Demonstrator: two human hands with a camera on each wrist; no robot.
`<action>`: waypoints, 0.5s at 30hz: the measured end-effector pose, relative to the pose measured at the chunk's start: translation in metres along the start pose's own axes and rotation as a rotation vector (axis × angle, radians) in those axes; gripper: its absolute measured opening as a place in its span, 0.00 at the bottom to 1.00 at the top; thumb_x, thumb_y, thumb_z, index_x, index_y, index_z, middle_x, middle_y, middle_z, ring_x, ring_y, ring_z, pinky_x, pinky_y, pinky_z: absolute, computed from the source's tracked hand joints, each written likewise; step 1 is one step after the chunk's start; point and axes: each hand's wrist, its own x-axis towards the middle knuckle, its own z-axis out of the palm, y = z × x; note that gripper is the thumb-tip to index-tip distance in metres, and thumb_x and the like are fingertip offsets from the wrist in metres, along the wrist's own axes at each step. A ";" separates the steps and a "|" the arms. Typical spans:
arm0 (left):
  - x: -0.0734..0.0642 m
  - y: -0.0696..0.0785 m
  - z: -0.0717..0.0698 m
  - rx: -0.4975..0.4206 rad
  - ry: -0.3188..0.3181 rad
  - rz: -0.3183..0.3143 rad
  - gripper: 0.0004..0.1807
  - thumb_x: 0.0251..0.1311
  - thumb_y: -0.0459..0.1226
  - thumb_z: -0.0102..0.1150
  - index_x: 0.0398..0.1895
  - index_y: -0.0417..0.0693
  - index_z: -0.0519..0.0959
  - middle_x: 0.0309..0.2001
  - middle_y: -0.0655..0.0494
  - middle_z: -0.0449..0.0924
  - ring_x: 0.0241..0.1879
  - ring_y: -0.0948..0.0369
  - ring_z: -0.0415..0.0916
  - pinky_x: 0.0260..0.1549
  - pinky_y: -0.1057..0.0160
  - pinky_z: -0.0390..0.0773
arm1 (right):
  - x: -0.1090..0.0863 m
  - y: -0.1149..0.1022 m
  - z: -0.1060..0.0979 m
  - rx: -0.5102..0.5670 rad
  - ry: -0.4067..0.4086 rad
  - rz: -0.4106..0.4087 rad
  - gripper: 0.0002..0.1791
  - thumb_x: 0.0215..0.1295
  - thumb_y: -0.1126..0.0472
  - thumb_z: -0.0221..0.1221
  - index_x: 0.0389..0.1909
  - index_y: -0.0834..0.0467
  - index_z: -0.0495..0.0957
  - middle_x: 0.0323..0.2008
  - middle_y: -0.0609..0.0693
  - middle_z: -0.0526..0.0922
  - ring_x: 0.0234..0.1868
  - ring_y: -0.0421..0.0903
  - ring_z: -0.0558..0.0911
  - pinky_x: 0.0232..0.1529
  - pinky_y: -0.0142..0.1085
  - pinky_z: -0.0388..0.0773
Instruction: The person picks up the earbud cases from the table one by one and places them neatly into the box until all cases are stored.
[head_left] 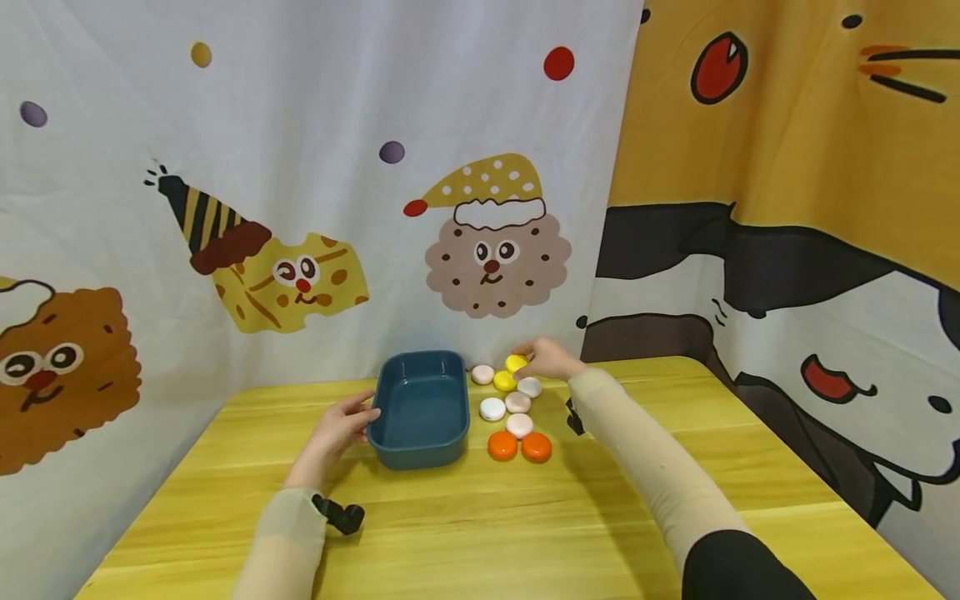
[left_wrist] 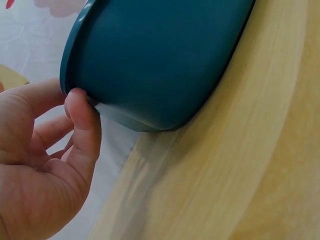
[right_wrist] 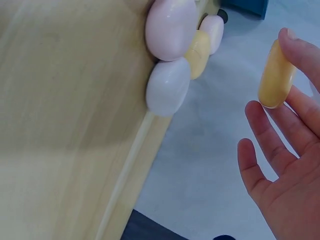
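My right hand [head_left: 553, 360] pinches a glossy yellow disc [right_wrist: 276, 75] between thumb and fingers, at the table's far side; in the right wrist view its other fingers are spread. Beside it on the table lie another yellow disc [head_left: 505, 381], a white-grey disc [head_left: 529, 387] and a pale pink disc [head_left: 482, 375]. My left hand [head_left: 341, 429] holds the left rim of a deep blue rectangular bin [head_left: 420, 457], thumb at the edge and fingers outside, as the left wrist view shows. From the head view, the bin's inside shows only its bare blue floor.
Nearer on the wooden table [head_left: 480, 533] are a white disc [head_left: 492, 409], more pale pink discs [head_left: 519, 426] and two orange discs [head_left: 502, 446]. A cartoon-printed curtain [head_left: 315, 125] hangs right behind the table's far edge.
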 end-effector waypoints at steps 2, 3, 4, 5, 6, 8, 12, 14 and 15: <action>0.000 0.000 0.000 -0.003 -0.007 0.002 0.32 0.68 0.32 0.55 0.73 0.39 0.58 0.55 0.41 0.69 0.24 0.64 0.68 0.24 0.67 0.76 | 0.000 -0.004 -0.001 0.006 0.002 0.000 0.32 0.55 0.60 0.70 0.60 0.66 0.75 0.57 0.60 0.77 0.58 0.58 0.75 0.58 0.49 0.71; 0.000 0.001 0.000 -0.007 -0.004 0.001 0.32 0.68 0.32 0.55 0.73 0.39 0.59 0.54 0.42 0.69 0.24 0.63 0.68 0.24 0.67 0.76 | 0.001 -0.005 -0.001 0.007 0.002 0.001 0.32 0.55 0.60 0.70 0.60 0.66 0.75 0.57 0.60 0.77 0.58 0.58 0.75 0.59 0.48 0.70; 0.000 0.001 0.000 -0.004 -0.006 0.002 0.32 0.68 0.32 0.55 0.73 0.39 0.59 0.54 0.42 0.69 0.24 0.63 0.68 0.24 0.67 0.76 | 0.001 -0.007 -0.001 0.009 0.002 0.002 0.32 0.55 0.60 0.70 0.60 0.66 0.75 0.58 0.60 0.77 0.59 0.58 0.75 0.59 0.48 0.70; 0.000 0.001 0.000 0.000 -0.007 0.002 0.31 0.68 0.32 0.54 0.73 0.39 0.59 0.54 0.42 0.69 0.24 0.63 0.68 0.24 0.67 0.76 | 0.001 -0.008 -0.001 0.005 0.002 0.000 0.32 0.55 0.60 0.70 0.60 0.66 0.75 0.57 0.60 0.77 0.59 0.58 0.75 0.59 0.48 0.70; 0.000 0.001 0.000 0.004 -0.007 0.002 0.31 0.68 0.32 0.54 0.73 0.38 0.59 0.53 0.43 0.69 0.24 0.63 0.68 0.24 0.67 0.76 | 0.002 -0.009 -0.001 0.000 0.003 -0.002 0.32 0.55 0.60 0.70 0.60 0.66 0.75 0.57 0.60 0.77 0.59 0.58 0.75 0.60 0.48 0.70; 0.001 0.001 0.000 0.002 0.000 -0.002 0.31 0.68 0.32 0.54 0.73 0.39 0.59 0.52 0.44 0.69 0.24 0.63 0.68 0.24 0.68 0.76 | 0.004 -0.009 0.000 -0.013 0.006 -0.003 0.31 0.55 0.60 0.70 0.60 0.66 0.75 0.57 0.60 0.78 0.59 0.57 0.75 0.60 0.48 0.69; 0.002 0.000 0.001 -0.003 -0.001 -0.006 0.31 0.68 0.32 0.55 0.73 0.39 0.60 0.51 0.45 0.69 0.24 0.64 0.68 0.24 0.68 0.76 | 0.006 -0.010 0.002 -0.027 0.009 0.001 0.31 0.54 0.59 0.71 0.59 0.65 0.76 0.56 0.59 0.79 0.59 0.56 0.75 0.60 0.47 0.69; 0.002 0.000 0.001 -0.011 -0.004 -0.005 0.31 0.68 0.32 0.55 0.73 0.39 0.60 0.51 0.45 0.69 0.24 0.64 0.68 0.24 0.68 0.76 | 0.008 -0.012 0.004 -0.026 0.007 0.000 0.31 0.53 0.58 0.71 0.58 0.64 0.77 0.56 0.58 0.79 0.59 0.56 0.75 0.60 0.47 0.70; 0.002 0.000 0.000 -0.014 -0.003 -0.005 0.31 0.68 0.32 0.55 0.72 0.39 0.60 0.51 0.45 0.70 0.24 0.64 0.68 0.24 0.68 0.76 | 0.009 -0.013 0.005 -0.024 0.004 -0.003 0.31 0.53 0.58 0.71 0.58 0.64 0.77 0.55 0.58 0.79 0.59 0.56 0.75 0.60 0.47 0.69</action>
